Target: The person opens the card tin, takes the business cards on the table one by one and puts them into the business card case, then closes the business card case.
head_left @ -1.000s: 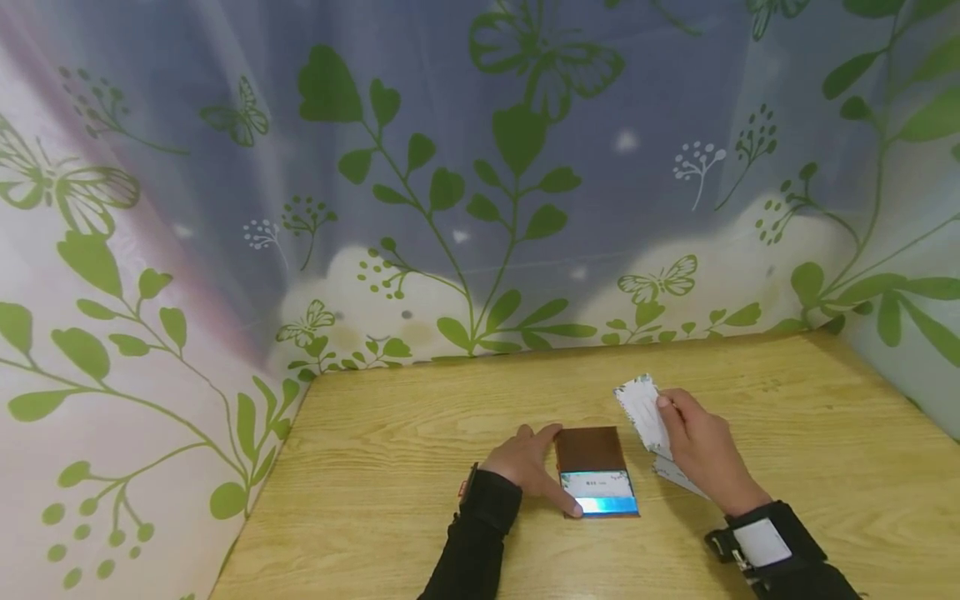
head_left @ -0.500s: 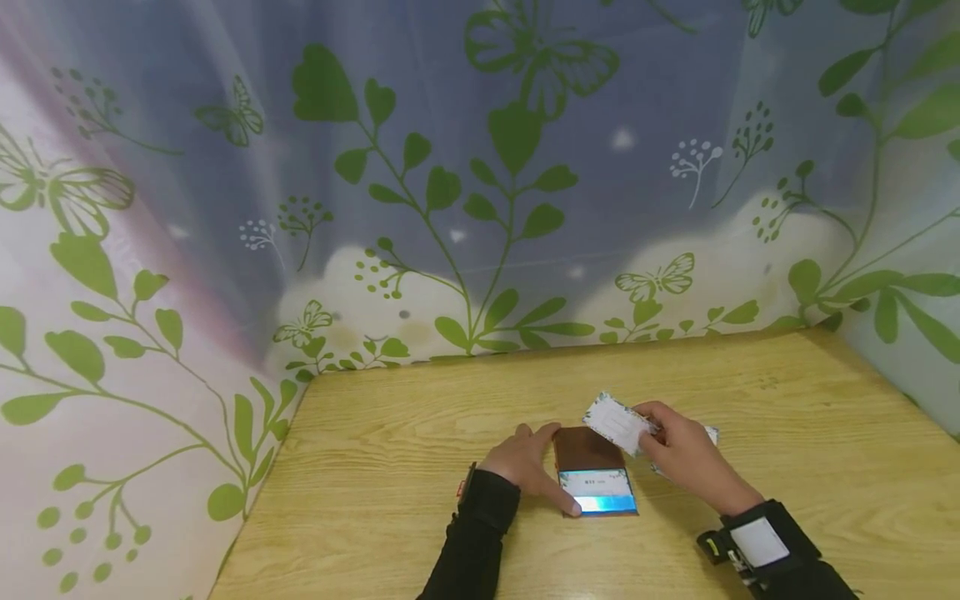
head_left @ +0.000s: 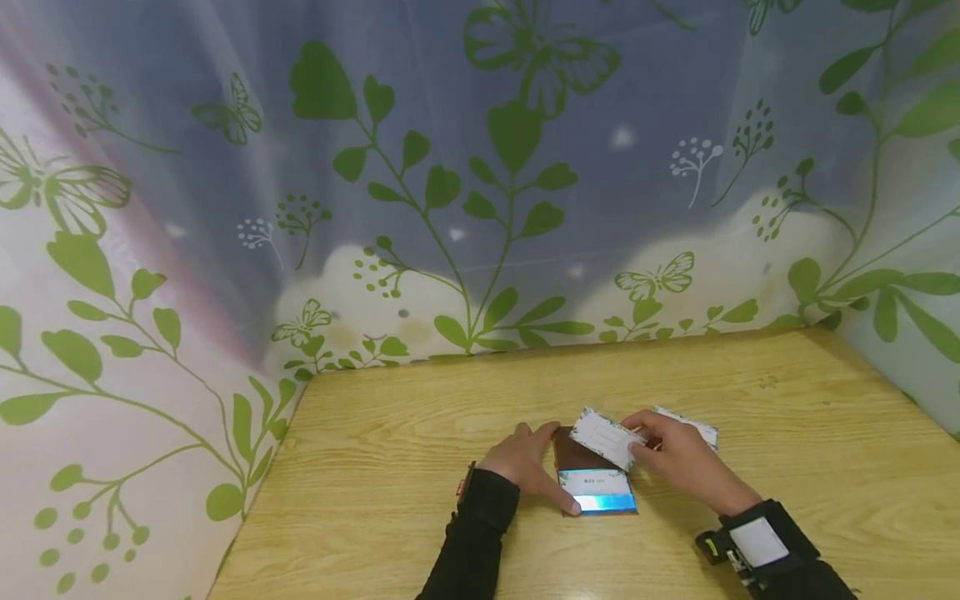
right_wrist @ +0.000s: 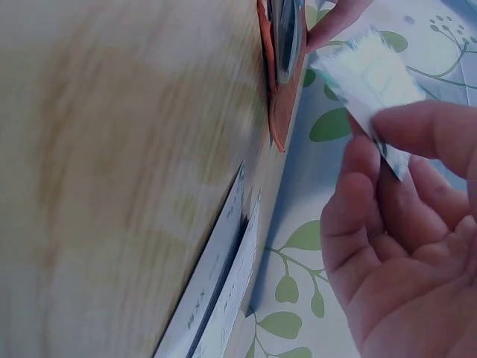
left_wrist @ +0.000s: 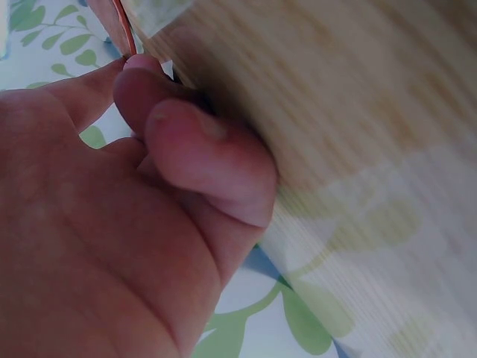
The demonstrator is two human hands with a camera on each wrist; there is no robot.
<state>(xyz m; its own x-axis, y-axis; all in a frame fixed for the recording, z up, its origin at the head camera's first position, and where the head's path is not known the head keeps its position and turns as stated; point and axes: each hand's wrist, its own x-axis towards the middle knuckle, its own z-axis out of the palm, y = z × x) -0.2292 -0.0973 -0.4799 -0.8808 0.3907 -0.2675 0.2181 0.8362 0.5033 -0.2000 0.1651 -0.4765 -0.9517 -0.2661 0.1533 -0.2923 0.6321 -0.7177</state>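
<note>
A brown card holder (head_left: 573, 454) lies unfolded on the table, a printed white card (head_left: 596, 481) tucked behind the shiny blue-silver strip of its lower half. My left hand (head_left: 521, 467) holds it along the left side, thumb on the lower corner and fingers at the upper one. Between thumb and fingers, my right hand (head_left: 682, 458) pinches a white card with a leafy border (head_left: 603, 437), tilted over the holder's upper half. In the right wrist view this pinched card (right_wrist: 373, 74) is up off the table. Another leafy card (head_left: 690, 425) shows behind the right hand.
Two white cards (right_wrist: 223, 291) lie side by side on the wooden table (head_left: 390, 467) in the right wrist view. A curtain (head_left: 375, 208) with green leaves and butterflies hangs behind the table and on both sides.
My right hand has swung the card left and turned it flatter, from right of the holder to over its upper half. The left hand stays on the holder.
</note>
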